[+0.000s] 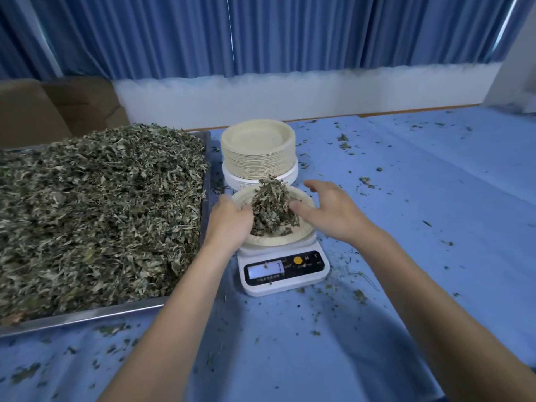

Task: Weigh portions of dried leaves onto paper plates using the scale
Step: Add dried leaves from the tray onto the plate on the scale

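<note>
Upright, leaf heap [271,208] on plate [301,237], both hands [229,220] [333,211] flanking, scale [285,269] beneath

Left hand [229,221]: bare — no glove, ring or watch.
Right hand [333,211]: bare likewise.
Forearms: uncovered — no sleeve showing in frame.

Blue pleated curtains [174,33], white wall [290,94], cardboard boxes [58,108]
</note>
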`<action>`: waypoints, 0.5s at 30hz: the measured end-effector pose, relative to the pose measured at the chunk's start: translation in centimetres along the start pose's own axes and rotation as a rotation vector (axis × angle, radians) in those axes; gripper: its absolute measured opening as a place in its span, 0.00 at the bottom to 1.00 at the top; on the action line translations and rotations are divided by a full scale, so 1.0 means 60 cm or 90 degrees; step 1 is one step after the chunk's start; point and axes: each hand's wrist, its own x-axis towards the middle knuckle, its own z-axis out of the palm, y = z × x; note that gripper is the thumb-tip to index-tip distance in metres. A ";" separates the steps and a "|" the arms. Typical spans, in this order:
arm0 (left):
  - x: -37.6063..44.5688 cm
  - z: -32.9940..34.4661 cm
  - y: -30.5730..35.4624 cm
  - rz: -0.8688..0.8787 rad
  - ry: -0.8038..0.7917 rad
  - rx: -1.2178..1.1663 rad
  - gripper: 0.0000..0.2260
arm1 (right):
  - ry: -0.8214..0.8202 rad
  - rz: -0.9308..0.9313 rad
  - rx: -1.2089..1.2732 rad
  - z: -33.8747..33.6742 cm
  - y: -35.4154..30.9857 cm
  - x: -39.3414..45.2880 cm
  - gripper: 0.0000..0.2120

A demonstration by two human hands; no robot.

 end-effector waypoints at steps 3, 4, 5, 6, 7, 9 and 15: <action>-0.003 0.006 0.003 -0.028 0.024 -0.053 0.20 | -0.062 0.038 0.094 0.014 -0.001 -0.004 0.33; -0.003 0.006 0.005 -0.035 0.029 -0.074 0.21 | -0.070 0.048 0.122 0.019 -0.002 -0.005 0.33; -0.004 0.005 0.006 -0.037 0.035 -0.093 0.22 | -0.065 0.058 0.146 0.022 -0.004 -0.006 0.32; -0.004 0.004 0.008 -0.034 0.042 -0.109 0.22 | -0.051 0.067 0.169 0.025 -0.006 -0.006 0.31; -0.004 0.002 0.011 -0.027 0.050 -0.119 0.21 | -0.030 0.069 0.190 0.025 -0.009 -0.006 0.29; 0.000 -0.003 0.018 0.000 0.064 -0.133 0.16 | 0.012 0.058 0.221 0.022 -0.014 -0.005 0.26; 0.015 -0.003 0.066 0.048 0.064 -0.174 0.12 | 0.151 0.035 0.237 -0.023 -0.011 0.009 0.20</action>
